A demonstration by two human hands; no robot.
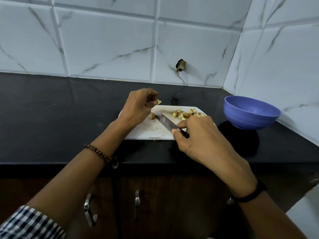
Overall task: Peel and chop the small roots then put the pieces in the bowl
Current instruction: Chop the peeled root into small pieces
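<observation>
Fingers (pixel 186 124) over white board (pixel 151 131), black counter (pixel 51 118)

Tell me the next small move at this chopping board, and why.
Likely drop the small cut piece pinched in the left hand onto the pile of chopped root pieces on the white cutting board: a brown root chunk lies at the tip of the steel knife gripped by the right hand, and the left is needed to steady it.
</observation>
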